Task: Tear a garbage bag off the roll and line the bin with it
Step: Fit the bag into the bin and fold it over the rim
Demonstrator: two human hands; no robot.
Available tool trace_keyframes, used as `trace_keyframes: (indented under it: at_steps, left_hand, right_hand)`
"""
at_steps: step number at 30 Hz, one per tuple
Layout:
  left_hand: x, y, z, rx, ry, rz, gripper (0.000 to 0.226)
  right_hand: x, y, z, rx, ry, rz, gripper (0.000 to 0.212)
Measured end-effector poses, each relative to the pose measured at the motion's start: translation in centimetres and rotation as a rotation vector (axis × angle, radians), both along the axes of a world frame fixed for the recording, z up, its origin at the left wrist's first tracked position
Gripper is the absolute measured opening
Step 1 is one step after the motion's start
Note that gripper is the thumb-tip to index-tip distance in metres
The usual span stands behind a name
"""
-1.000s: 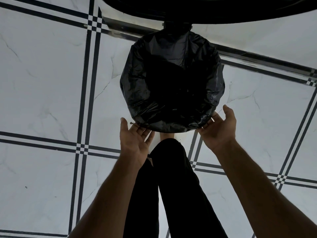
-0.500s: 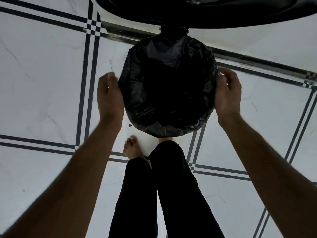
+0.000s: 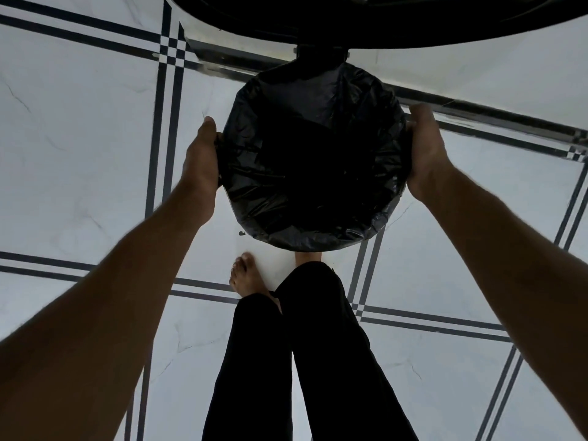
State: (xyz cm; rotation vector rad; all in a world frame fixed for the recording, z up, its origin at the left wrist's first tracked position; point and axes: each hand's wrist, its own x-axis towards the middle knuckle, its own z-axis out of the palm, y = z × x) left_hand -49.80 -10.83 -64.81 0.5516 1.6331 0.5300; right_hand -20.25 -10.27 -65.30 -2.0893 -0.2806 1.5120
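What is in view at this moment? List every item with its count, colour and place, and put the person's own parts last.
garbage bag: one, black, spread over the mouth of the bin at centre, crinkled, edges draped over the rim.
bin: one, fully covered by the bag; its own colour cannot be told.
dark curved object: one, black, along the top edge, partly cut off; what it is cannot be told.
floor: white marbled tiles with dark double lines, all around.
small dark speck: one, on the floor by the bag's lower left edge.
left hand: one, against the bag's left side.
right hand: one, against the bag's right side.
legs: two, in black trousers, lower centre.
bare foot: one clearly seen, on the floor just below the bin.
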Motion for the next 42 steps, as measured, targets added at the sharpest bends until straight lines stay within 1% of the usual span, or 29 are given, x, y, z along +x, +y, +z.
trace_keyframes:
  at_steps: [1,2,3,6,8,11,15,18,20,22,23,25,27,30,32,33,34,36,40,42]
  left_hand:
    - [0.4,0.3,-0.8,-0.053,0.007,0.009,0.040]
    - [-0.4,0.1,0.4,0.000,-0.002,-0.003,0.041]
    - [0.0,0.1,-1.1,-0.009,-0.012,0.026,0.042]
    - [-0.1,0.4,-1.0,-0.061,0.014,0.002,0.045]
    - [-0.1,0.5,-1.1,-0.053,0.017,0.006,0.049]
    - [0.2,0.8,-1.5,-0.067,0.019,0.055,0.050]
    - [0.7,1.5,-1.5,-0.075,0.161,-0.011,0.055]
    - [0.6,1.9,-1.3,-0.060,0.255,-0.115,0.059]
    - [0.4,2.1,-1.5,0.034,0.340,-0.105,0.054]
    - [0.5,2.4,-1.6,0.182,0.387,-0.044,0.040]
    - [0.7,2.6,-1.5,0.246,0.393,-0.045,0.033]
    - [1.6,3.2,-1.1,0.315,0.387,-0.149,0.027]
    - [2.5,4.1,-0.6,0.286,0.328,-0.244,0.036]
    - [2.6,5.5,-0.3,0.172,0.282,-0.298,0.057]
    - [2.2,6.2,0.0,0.112,0.224,-0.328,0.078]
    - [2.1,6.3,0.1,0.099,0.216,-0.343,0.085]
    - [2.0,6.3,0.2,0.088,0.213,-0.353,0.088]
    - [2.3,6.4,0.1,0.076,0.192,-0.354,0.084]
    - [3.2,6.3,-0.9,0.049,0.165,-0.345,0.059]
    - [3.6,6.4,-0.9,0.047,0.172,-0.329,0.052]
  right_hand:
    - [0.1,0.0,0.0,-0.002,0.006,0.004,0.042]
    - [0.4,-0.2,-0.2,0.008,0.040,-0.019,0.042]
    - [0.6,-0.3,-0.3,0.032,0.077,-0.057,0.041]
    - [0.9,-0.4,-0.6,0.029,0.100,-0.099,0.038]
    - [0.7,-0.2,-0.8,0.019,0.057,-0.080,0.039]
    - [0.4,0.2,-1.3,-0.012,-0.057,-0.023,0.041]
    - [0.0,0.6,-1.5,-0.019,-0.133,-0.060,0.037]
    - [0.1,0.9,-1.9,0.007,-0.275,-0.037,0.035]
    - [0.2,1.1,-1.7,0.076,-0.395,0.050,0.032]
    - [0.1,1.6,-1.3,0.170,-0.481,0.168,0.025]
    - [-0.1,2.0,-1.1,0.216,-0.491,0.223,0.023]
    - [-0.9,3.0,-0.8,0.291,-0.478,0.322,0.026]
    - [-1.8,4.1,-0.6,0.295,-0.501,0.407,0.026]
    - [-2.4,5.3,-0.9,0.246,-0.526,0.408,0.044]
    - [-2.5,5.8,-1.0,0.212,-0.558,0.421,0.047]
    - [-2.5,5.8,-1.1,0.196,-0.591,0.445,0.047]
    - [-2.5,5.7,-1.1,0.182,-0.621,0.464,0.048]
    - [-2.3,5.4,-1.2,0.154,-0.667,0.467,0.049]
    - [-1.7,5.1,-1.2,0.104,-0.721,0.456,0.047]
    - [-1.4,5.2,-1.3,0.107,-0.723,0.471,0.048]
